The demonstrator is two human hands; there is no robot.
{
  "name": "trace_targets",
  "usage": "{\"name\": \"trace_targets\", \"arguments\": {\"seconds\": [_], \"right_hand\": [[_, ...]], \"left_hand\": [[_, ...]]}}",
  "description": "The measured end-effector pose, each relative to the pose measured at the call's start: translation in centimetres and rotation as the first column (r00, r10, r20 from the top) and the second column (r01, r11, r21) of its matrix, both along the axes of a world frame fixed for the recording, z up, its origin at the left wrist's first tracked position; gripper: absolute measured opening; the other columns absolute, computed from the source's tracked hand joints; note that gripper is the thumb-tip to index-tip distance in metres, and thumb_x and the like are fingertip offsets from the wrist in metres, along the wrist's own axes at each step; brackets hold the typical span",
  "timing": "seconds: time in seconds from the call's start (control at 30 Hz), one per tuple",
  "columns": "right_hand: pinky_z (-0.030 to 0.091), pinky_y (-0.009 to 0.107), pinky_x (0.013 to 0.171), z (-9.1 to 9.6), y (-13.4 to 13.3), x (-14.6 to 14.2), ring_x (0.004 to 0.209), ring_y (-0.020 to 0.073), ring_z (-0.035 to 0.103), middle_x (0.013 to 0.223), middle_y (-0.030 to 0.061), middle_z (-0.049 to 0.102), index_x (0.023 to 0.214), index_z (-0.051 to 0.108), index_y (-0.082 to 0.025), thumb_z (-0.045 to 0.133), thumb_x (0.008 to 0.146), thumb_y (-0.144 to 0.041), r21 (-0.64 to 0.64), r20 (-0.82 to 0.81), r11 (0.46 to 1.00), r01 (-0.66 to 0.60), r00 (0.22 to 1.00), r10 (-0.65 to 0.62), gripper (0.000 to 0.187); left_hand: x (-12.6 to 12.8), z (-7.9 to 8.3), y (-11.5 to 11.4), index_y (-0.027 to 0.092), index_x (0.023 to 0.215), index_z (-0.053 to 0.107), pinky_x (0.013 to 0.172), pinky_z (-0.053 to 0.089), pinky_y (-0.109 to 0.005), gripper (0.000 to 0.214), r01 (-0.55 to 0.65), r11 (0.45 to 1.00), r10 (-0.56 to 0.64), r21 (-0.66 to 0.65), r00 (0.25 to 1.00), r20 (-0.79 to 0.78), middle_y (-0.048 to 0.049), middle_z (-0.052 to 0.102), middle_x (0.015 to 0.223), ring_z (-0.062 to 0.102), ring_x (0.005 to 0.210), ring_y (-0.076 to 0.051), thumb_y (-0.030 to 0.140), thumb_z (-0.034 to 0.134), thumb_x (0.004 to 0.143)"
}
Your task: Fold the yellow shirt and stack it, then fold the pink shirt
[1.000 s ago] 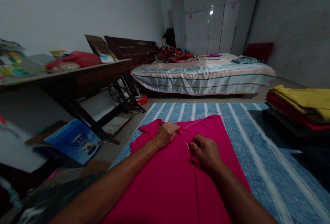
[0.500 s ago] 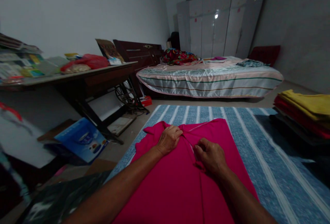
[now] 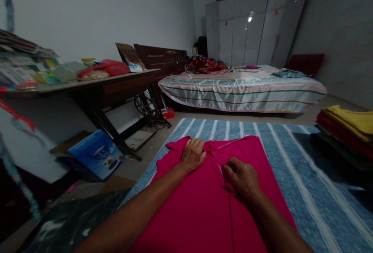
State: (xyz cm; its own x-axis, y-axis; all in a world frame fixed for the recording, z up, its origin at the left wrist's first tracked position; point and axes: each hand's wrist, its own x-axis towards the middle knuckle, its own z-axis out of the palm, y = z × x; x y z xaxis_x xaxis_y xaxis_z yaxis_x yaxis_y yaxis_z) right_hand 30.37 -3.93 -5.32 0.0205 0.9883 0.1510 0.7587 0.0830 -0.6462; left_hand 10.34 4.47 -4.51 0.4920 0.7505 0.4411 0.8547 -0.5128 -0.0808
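Note:
A bright pink garment [image 3: 201, 206] lies spread over a blue and white striped cloth [image 3: 294, 191]. Near its far edge my left hand [image 3: 194, 155] is closed, fingers curled over the gathered fabric. My right hand [image 3: 241, 177] is closed too, a little nearer and to the right, pinching a fold at the garment's opening. Between the two hands the fabric is pulled into creases, and a pale seam edge shows. The fingertips of both hands are partly hidden by the hands themselves.
At the right stands a stack of folded clothes [image 3: 348, 125], yellow on top. A sewing-machine table [image 3: 110, 84] with clutter on it runs along the left wall, a blue box [image 3: 97, 154] below. Beyond the striped cloth is a bed [image 3: 241, 94]; a wardrobe [image 3: 241, 32] stands behind.
The whole view has shifted slightly, so the room appears a little further right. Both hands keep their hold on the pink garment, with hardly any movement over it.

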Motion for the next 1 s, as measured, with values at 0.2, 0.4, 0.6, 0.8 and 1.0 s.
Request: {"name": "trace_targets", "arguments": {"seconds": [0.2,0.4,0.6,0.8,1.0], "right_hand": [[0.025,0.024,0.053,-0.1,0.1,0.0,0.060,0.0149,0.059,0.064,0.0007,0.067,0.077,0.065,-0.021,0.050,0.087,-0.034,0.001,-0.006,1.000,0.003,1.000,-0.003,0.022],[0.024,0.024,0.054,0.1,0.1,0.0,0.062,0.0153,0.060,0.066,0.0010,0.068,0.079,0.065,-0.022,0.050,0.087,-0.034,-0.009,0.008,1.000,0.010,1.000,-0.010,0.021],[0.024,0.024,0.054,-0.1,0.2,0.0,0.063,0.0153,0.061,0.068,0.0014,0.069,0.079,0.064,-0.022,0.049,0.087,-0.034,0.005,0.015,1.000,0.003,1.000,-0.003,0.021],[0.025,0.025,0.054,-0.2,0.3,0.0,0.066,0.0164,0.062,0.069,0.0018,0.069,0.078,0.064,-0.022,0.048,0.087,-0.035,0.016,0.034,1.000,0.005,0.999,-0.006,0.022],[0.025,0.025,0.054,-0.2,0.2,0.1,0.064,0.0162,0.062,0.067,0.0007,0.069,0.079,0.064,-0.023,0.049,0.086,-0.036,0.002,0.021,1.000,0.010,1.000,-0.010,0.022]], "left_hand": [[0.7,0.6,1.1,0.016,0.094,0.061,0.093,0.037,-0.041,0.017,0.041,0.997,-0.051,-0.069,0.989,-0.141,-0.0084,0.065,0.094,0.056,0.092,-0.024,0.015,0.050,0.082],[2.2,2.0,3.4,0.014,0.098,0.066,0.088,0.042,-0.040,0.024,-0.083,0.975,0.043,-0.206,0.980,-0.194,-0.0131,0.066,0.096,0.060,0.095,-0.027,0.025,0.049,0.084],[3.1,2.8,4.6,0.013,0.093,0.071,0.086,0.044,-0.040,0.025,-0.123,0.956,0.077,-0.268,0.982,-0.175,-0.0150,0.068,0.097,0.062,0.095,-0.029,0.024,0.052,0.080],[3.5,3.1,6.5,0.016,0.083,0.076,0.075,0.046,-0.029,0.025,-0.082,0.915,0.072,-0.396,0.997,-0.041,-0.0092,0.071,0.085,0.064,0.084,-0.022,0.020,0.051,0.079],[3.4,3.3,9.5,0.015,0.086,0.077,0.056,0.041,-0.021,0.028,-0.030,0.851,0.090,-0.524,0.992,0.089,-0.0007,0.070,0.068,0.059,0.060,-0.013,0.024,0.051,0.082]]}}
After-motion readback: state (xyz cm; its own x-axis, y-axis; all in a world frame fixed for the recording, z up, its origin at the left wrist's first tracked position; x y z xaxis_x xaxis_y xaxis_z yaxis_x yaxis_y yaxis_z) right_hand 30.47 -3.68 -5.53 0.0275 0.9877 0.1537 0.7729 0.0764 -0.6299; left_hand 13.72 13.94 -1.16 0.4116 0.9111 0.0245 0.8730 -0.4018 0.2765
